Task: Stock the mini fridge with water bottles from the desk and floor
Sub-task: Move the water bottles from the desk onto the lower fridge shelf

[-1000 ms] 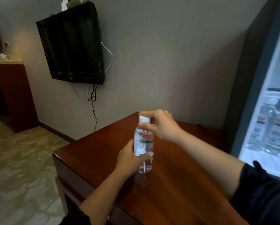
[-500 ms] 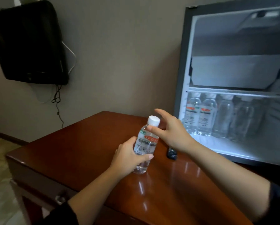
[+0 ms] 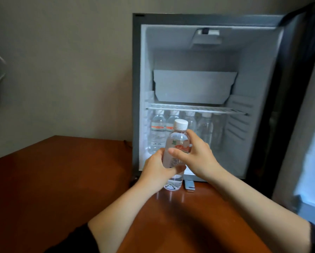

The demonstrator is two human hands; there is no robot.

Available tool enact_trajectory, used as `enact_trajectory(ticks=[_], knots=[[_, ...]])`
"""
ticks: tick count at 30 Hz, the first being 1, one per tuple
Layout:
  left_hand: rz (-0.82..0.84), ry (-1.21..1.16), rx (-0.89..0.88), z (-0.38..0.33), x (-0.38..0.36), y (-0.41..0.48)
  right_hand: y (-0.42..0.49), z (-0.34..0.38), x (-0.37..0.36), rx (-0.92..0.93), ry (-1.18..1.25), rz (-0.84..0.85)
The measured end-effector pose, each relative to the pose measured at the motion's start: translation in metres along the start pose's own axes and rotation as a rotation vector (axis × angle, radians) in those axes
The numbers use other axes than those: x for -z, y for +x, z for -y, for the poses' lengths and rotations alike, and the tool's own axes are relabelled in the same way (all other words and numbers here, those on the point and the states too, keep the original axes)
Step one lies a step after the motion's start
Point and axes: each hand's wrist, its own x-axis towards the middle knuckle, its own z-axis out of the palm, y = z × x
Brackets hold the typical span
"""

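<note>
My left grip [image 3: 156, 168] is wrapped round the lower half of a clear plastic water bottle with a white screw cap [image 3: 178, 141]. My right grip [image 3: 198, 157] clamps its middle, thumb across the front of the label and fingers curled behind the shoulder. The bottle's long axis is close to upright, cap uppermost, and the top leans a little to the right. Its base is at the far edge of the glossy reddish-brown wooden worktop [image 3: 61, 179], right in front of the fridge opening; I cannot tell whether it touches the wood.

The label is a red band with white writing too blurred to read, with a small green mark above it and fine dark print below.

Just right of the base a small flat grey object [image 3: 189, 185] lies at the foot of the dark-framed white-lined mini fridge [image 3: 136, 88]. Its door [image 3: 313, 125] stands open on the right.

Inside, under a white wire shelf [image 3: 196, 109], a row of clear white-capped bottles [image 3: 157, 132] stands upright. The left two show the same red band, unreadable. Above the shelf sits a grey box-shaped compartment [image 3: 193, 86].
</note>
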Motion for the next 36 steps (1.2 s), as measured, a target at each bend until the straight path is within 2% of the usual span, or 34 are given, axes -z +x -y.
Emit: enact_trajectory(ticks=[8, 14, 23, 26, 30, 36], knots=[[0.071, -0.004, -0.055, -0.022, -0.07, 0.025, 0.018, -0.047, 0.046, -0.153, -0.167, -0.116], [0.145, -0.115, 0.008, -0.024, -0.115, 0.035, 0.034, -0.077, 0.062, -0.285, -0.186, -0.188], [0.271, -0.089, 0.002, -0.023, -0.148, 0.061, 0.06, -0.11, 0.069, -0.353, -0.135, -0.231], [0.318, -0.014, 0.001, -0.022, -0.157, 0.067, 0.074, -0.112, 0.071, -0.437, -0.219, -0.186], [0.292, 0.005, -0.023, -0.022, -0.167, 0.074, 0.087, -0.109, 0.079, -0.544, -0.37, -0.072], [0.276, 0.005, 0.003, -0.021, -0.178, 0.088, 0.095, -0.116, 0.079, -0.544, -0.333, -0.127]])
